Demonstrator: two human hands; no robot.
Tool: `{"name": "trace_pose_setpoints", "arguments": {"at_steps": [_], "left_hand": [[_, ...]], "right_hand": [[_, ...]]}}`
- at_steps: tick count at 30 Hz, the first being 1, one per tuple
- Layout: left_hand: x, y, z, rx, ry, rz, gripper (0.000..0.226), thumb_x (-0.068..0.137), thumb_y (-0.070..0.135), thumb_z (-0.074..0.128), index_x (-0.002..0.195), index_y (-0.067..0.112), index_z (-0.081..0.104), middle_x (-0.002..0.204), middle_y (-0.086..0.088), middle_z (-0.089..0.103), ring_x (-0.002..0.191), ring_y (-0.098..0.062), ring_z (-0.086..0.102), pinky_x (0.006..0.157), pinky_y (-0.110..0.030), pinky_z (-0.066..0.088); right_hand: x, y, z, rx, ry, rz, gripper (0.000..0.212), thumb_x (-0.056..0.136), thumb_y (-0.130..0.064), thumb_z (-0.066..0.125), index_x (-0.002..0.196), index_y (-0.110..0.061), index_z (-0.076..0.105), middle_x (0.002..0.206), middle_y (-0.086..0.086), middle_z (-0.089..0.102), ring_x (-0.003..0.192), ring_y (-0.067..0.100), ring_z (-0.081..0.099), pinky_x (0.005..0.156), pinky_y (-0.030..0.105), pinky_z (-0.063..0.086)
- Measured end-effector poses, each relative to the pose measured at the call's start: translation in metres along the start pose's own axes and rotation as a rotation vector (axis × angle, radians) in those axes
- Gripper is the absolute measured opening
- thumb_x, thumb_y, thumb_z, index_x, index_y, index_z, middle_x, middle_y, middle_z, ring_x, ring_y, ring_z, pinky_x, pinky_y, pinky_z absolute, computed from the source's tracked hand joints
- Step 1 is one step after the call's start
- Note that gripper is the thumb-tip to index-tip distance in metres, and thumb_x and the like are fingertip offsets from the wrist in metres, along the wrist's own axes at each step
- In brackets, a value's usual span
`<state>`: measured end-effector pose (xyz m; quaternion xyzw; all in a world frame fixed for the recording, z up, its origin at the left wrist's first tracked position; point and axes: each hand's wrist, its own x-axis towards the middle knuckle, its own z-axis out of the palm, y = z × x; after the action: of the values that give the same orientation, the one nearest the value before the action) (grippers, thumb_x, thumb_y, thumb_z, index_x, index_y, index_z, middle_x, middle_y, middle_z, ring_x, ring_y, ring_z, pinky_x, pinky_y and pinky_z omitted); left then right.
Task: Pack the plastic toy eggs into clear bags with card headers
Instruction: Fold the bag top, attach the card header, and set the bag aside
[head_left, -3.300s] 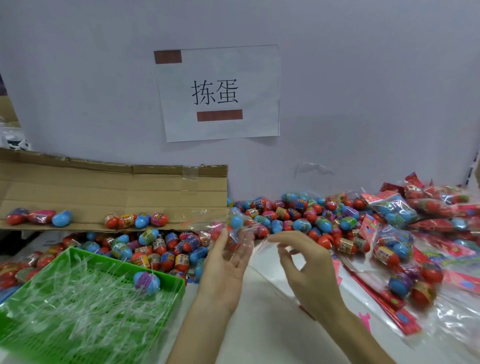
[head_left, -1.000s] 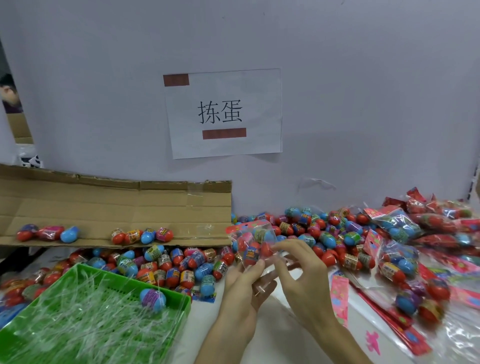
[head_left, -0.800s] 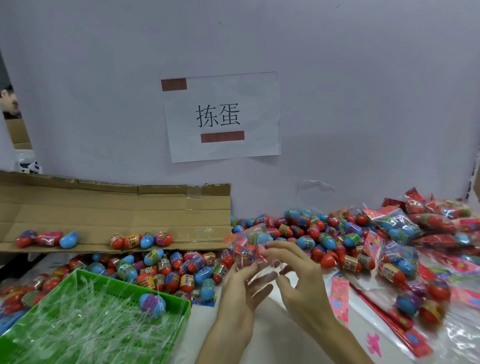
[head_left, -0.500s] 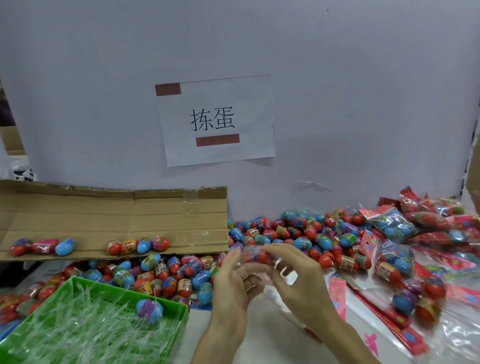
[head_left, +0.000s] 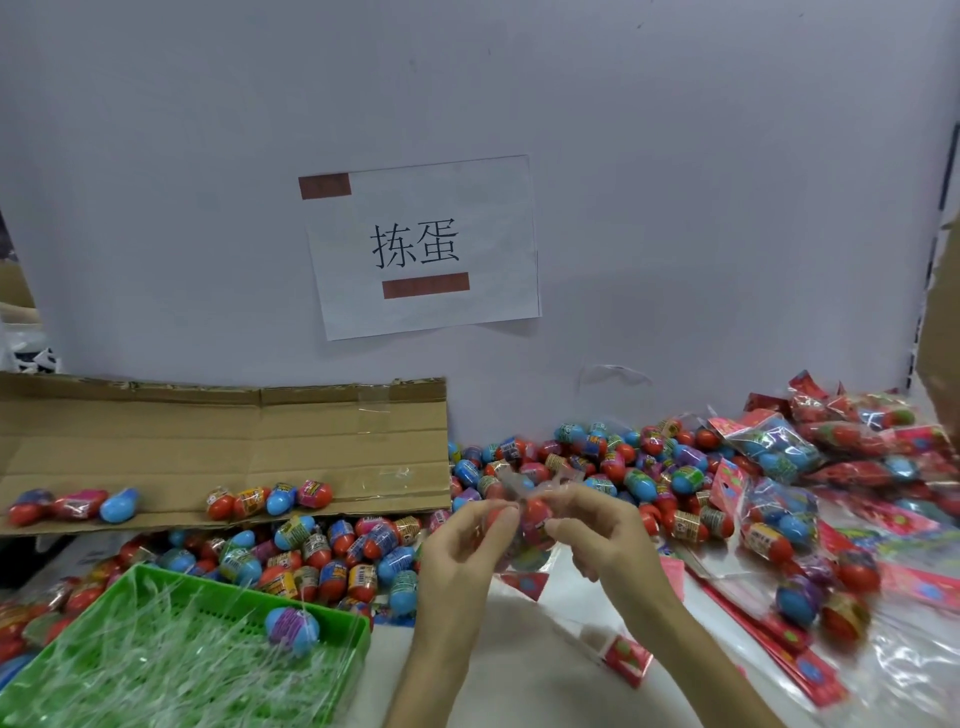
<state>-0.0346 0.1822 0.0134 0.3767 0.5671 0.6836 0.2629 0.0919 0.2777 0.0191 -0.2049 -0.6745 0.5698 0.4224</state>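
Note:
Both hands hold one clear bag of toy eggs (head_left: 535, 519) above the table's middle. My left hand (head_left: 462, 551) pinches its left side and my right hand (head_left: 602, 535) pinches the twisted clear top. A red egg shows between my fingers; the rest of the bag is partly hidden. Loose red and blue toy eggs (head_left: 597, 462) lie heaped behind my hands and to the left (head_left: 322, 556). Filled bags with red card headers (head_left: 779, 457) pile up at the right.
A green basket (head_left: 218, 587) of clear bags with one blue egg (head_left: 291, 629) sits at the front left. A cardboard flap (head_left: 223, 447) carries two short rows of eggs. Flat red card headers (head_left: 810, 670) lie at the right. A papered wall with a sign (head_left: 421, 244) closes the back.
My hands have closed together around the filled bag and lowered it a little; the bag's top is now gathered and twisted between my fingers.

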Motion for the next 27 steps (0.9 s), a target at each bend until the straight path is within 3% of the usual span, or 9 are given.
{"name": "trace_pose_setpoints", "arguments": {"at_steps": [4, 7, 10, 15, 18, 21, 25, 27], "left_hand": [[0.001, -0.003, -0.005, 0.036, 0.096, 0.037, 0.020, 0.081, 0.046, 0.070, 0.084, 0.030, 0.083, 0.080, -0.001, 0.078, 0.077, -0.015, 0.074, 0.066, -0.022, 0.057], [0.002, -0.007, -0.007, 0.029, 0.131, 0.013, 0.016, 0.090, 0.034, 0.076, 0.081, 0.022, 0.083, 0.076, -0.006, 0.076, 0.074, -0.027, 0.072, 0.061, -0.030, 0.056], [0.002, -0.011, -0.004, 0.035, 0.142, -0.006, 0.022, 0.093, 0.027, 0.074, 0.075, 0.015, 0.081, 0.074, -0.011, 0.074, 0.076, -0.034, 0.071, 0.060, -0.031, 0.058], [0.001, -0.008, 0.000, 0.061, 0.079, -0.035, 0.029, 0.083, 0.050, 0.071, 0.079, 0.023, 0.080, 0.078, -0.003, 0.076, 0.077, -0.016, 0.073, 0.069, -0.027, 0.059], [0.001, -0.007, 0.000, 0.018, -0.005, -0.088, 0.037, 0.076, 0.058, 0.069, 0.098, 0.031, 0.081, 0.097, 0.009, 0.079, 0.094, -0.005, 0.073, 0.077, -0.023, 0.060], [0.001, -0.008, 0.000, 0.021, 0.046, -0.051, 0.010, 0.086, 0.038, 0.073, 0.091, 0.035, 0.082, 0.092, 0.005, 0.080, 0.091, -0.012, 0.076, 0.069, -0.022, 0.060], [0.003, -0.009, -0.004, -0.048, 0.106, -0.077, 0.012, 0.090, 0.020, 0.074, 0.090, 0.026, 0.084, 0.093, -0.002, 0.080, 0.090, -0.017, 0.076, 0.071, -0.024, 0.060], [0.004, -0.009, -0.006, -0.082, 0.104, -0.123, 0.011, 0.090, 0.019, 0.074, 0.091, 0.022, 0.084, 0.094, -0.005, 0.080, 0.093, -0.020, 0.076, 0.077, -0.032, 0.062]], "right_hand": [[0.000, 0.003, 0.002, -0.140, -0.021, 0.015, 0.010, 0.084, -0.032, 0.068, 0.086, -0.032, 0.078, 0.080, -0.007, 0.073, 0.062, 0.009, 0.059, 0.054, 0.020, 0.049], [-0.001, 0.008, 0.007, -0.237, 0.017, 0.028, 0.008, 0.091, -0.032, 0.075, 0.087, -0.038, 0.078, 0.086, -0.010, 0.075, 0.073, 0.012, 0.065, 0.068, 0.029, 0.058], [-0.001, 0.007, 0.009, -0.151, 0.022, 0.084, 0.020, 0.091, -0.016, 0.073, 0.080, -0.032, 0.079, 0.083, -0.006, 0.074, 0.079, 0.010, 0.068, 0.074, 0.027, 0.059], [-0.001, 0.003, 0.004, 0.015, 0.014, 0.174, 0.020, 0.090, -0.009, 0.072, 0.071, -0.015, 0.076, 0.075, 0.008, 0.071, 0.075, 0.021, 0.067, 0.077, 0.041, 0.056], [-0.001, 0.003, 0.003, -0.003, 0.017, 0.165, 0.017, 0.090, -0.012, 0.073, 0.073, -0.016, 0.077, 0.075, 0.008, 0.072, 0.073, 0.021, 0.068, 0.074, 0.037, 0.057], [-0.002, 0.005, 0.004, -0.075, 0.037, 0.145, 0.016, 0.091, -0.017, 0.074, 0.076, -0.020, 0.079, 0.076, 0.008, 0.074, 0.073, 0.020, 0.069, 0.068, 0.031, 0.057], [-0.001, 0.005, 0.009, -0.060, -0.009, 0.174, 0.009, 0.091, -0.029, 0.072, 0.087, -0.029, 0.080, 0.089, -0.004, 0.076, 0.087, 0.011, 0.072, 0.073, 0.023, 0.059], [-0.001, 0.006, 0.010, -0.046, -0.036, 0.194, 0.007, 0.091, -0.024, 0.073, 0.091, -0.027, 0.080, 0.092, -0.008, 0.076, 0.090, 0.008, 0.071, 0.073, 0.019, 0.057]]}}
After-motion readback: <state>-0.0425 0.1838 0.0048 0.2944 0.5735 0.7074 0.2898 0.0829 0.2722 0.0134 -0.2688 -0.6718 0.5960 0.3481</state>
